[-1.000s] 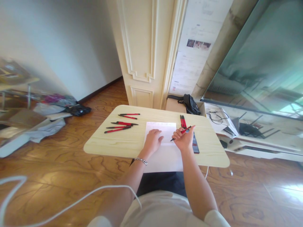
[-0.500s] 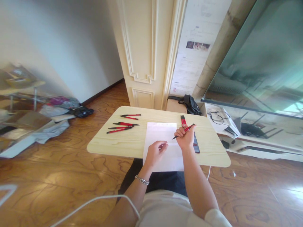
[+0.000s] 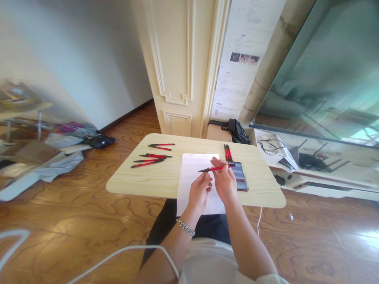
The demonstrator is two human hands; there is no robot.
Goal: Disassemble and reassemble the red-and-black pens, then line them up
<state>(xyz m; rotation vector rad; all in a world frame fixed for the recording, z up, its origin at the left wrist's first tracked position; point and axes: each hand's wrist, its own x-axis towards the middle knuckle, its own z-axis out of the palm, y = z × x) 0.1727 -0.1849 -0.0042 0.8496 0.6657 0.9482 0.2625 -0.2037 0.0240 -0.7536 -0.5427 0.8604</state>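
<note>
A red-and-black pen (image 3: pixel 217 168) lies across my right hand (image 3: pixel 225 183), held between the thumb and the straightened fingers. Its dark end points left, over my left hand (image 3: pixel 199 191). The fingers of my left hand are curled in, with the thumb close to them just below that dark end. I cannot make out what, if anything, they hold. Beneath both hands lies a white sheet of paper (image 3: pixel 189 165). A dark phone (image 3: pixel 237 171) rests right of my right hand, and a small group of red-and-black pens (image 3: pixel 227 152) lies just behind it.
Several more red-and-black pens (image 3: pixel 152 160) are spread on the left of the light wooden table (image 3: pixel 127 182). Behind the table are a cabinet door (image 3: pixel 174 51) and a black bag (image 3: pixel 237 131). A white cable (image 3: pixel 118 249) runs by my left arm.
My right hand has turned and moved left, its fingers straightening around the pen, so more of the phone shows. My left hand has moved slightly right, nearer the pen's dark end.
</note>
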